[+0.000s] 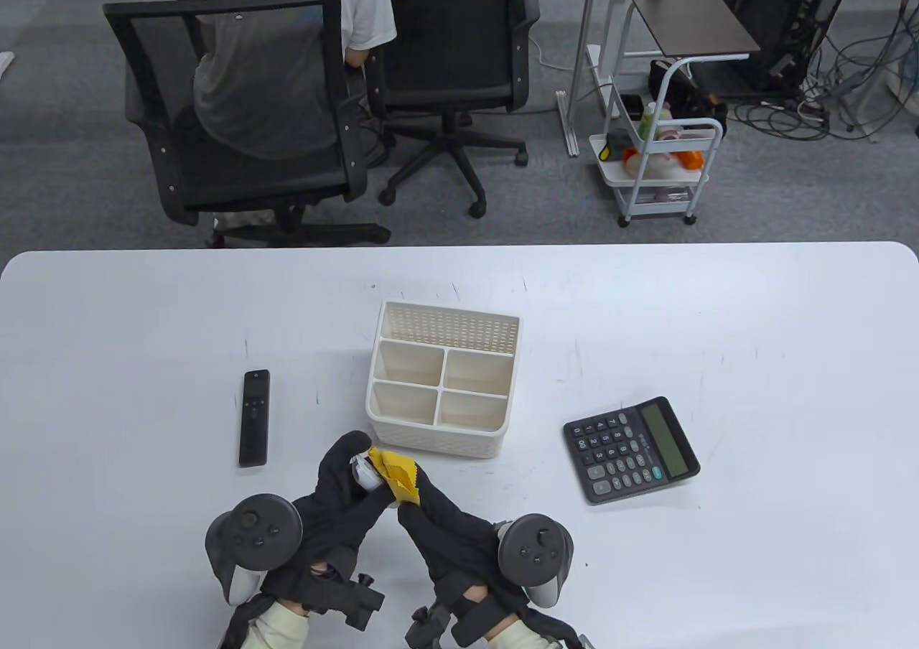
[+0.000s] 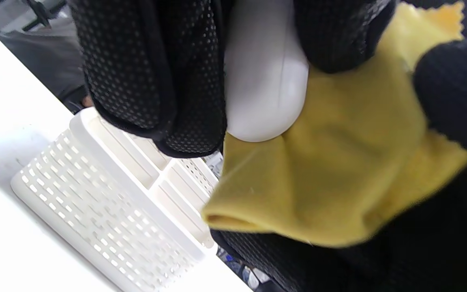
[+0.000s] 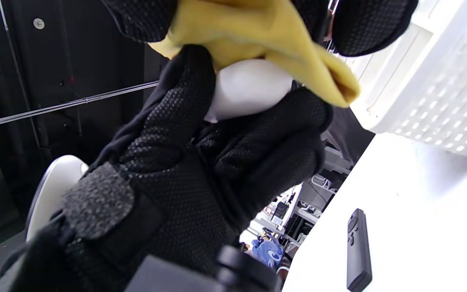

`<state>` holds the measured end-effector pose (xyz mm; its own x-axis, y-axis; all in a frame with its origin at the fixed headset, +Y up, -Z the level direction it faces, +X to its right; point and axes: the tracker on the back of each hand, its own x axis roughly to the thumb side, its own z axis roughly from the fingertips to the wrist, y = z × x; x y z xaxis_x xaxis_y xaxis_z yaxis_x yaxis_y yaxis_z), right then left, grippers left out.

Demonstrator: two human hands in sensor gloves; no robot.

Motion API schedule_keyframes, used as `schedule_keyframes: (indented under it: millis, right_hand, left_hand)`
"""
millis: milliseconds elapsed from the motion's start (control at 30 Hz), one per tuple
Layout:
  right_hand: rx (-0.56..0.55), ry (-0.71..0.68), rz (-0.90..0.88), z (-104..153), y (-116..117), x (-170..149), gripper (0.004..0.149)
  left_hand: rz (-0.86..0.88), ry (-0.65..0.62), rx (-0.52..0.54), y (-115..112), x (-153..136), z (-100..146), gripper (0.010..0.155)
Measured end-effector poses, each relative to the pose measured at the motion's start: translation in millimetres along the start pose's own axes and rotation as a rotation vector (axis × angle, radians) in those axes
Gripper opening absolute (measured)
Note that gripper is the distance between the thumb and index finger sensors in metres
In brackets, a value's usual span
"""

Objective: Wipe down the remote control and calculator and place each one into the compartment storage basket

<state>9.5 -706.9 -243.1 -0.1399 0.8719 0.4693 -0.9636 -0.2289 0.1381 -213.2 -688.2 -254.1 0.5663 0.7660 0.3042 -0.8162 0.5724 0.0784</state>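
The left hand [image 1: 337,491] grips a white remote control [image 1: 364,471] at the near edge; the right hand [image 1: 438,527] pinches a yellow cloth [image 1: 397,473] against its far end; the compartment storage basket [image 1: 443,383] stands just beyond; calculator [image 1: 630,449] lies right.

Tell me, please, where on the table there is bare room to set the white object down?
Bare patches: between the black remote and the basket; between basket and calculator; the table's far strip behind the basket. Crowded: just before the basket, where left hand and right hand meet over the yellow cloth.
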Motion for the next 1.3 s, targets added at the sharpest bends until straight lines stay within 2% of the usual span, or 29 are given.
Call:
schedule_keyframes:
  millis: [100,233,400,600,833,933,1033,1133,1300]
  right_hand:
    - [-0.005,-0.015,-0.005,2.2,1.0,2.2,0.056]
    - [0.001,-0.034,0.022,2.1,4.6,4.0,0.056]
    - [-0.013,-0.03,0.078,2.0,2.6,2.6,0.057]
    - [-0.04,-0.063,0.09,4.0,2.8,8.4,0.056]
    - [-0.07,-0.049,0.145,2.1,-2.3,5.7,0.056]
    - [-0.087,-0.028,0.134,1.2,-7.1,2.1,0.056]
    - [-0.093,-0.017,0.12,2.7,-7.4,1.2,0.056]
    - [-0.09,-0.028,0.11,3.5,-4.8,4.5,0.056]
    - [-0.126,-0.032,0.073,2.3,-8.8,5.2,0.056]
  left_hand:
    - [0.029,0.029,-0.011,2.0,-2.7,0.8,0.072]
    - [0.042,-0.006,-0.034,2.4,1.7,2.3,0.071]
    - [0.113,-0.004,-0.026,2.2,2.9,1.4,0.071]
    - [0.09,0.006,0.0,5.1,-2.9,0.5,0.066]
    - [0.132,-0.058,-0.111,-1.2,2.1,-1.3,0.059]
    - [0.159,-0.042,-0.091,-0.3,1.7,-1.1,0.055]
    - [0.153,-0.007,-0.012,5.2,-1.4,0.4,0.054]
    - [0.129,0.012,0.021,10.4,-4.4,1.2,0.052]
    - [0.115,-0.044,-0.05,7.7,-0.2,-0.2,0.047]
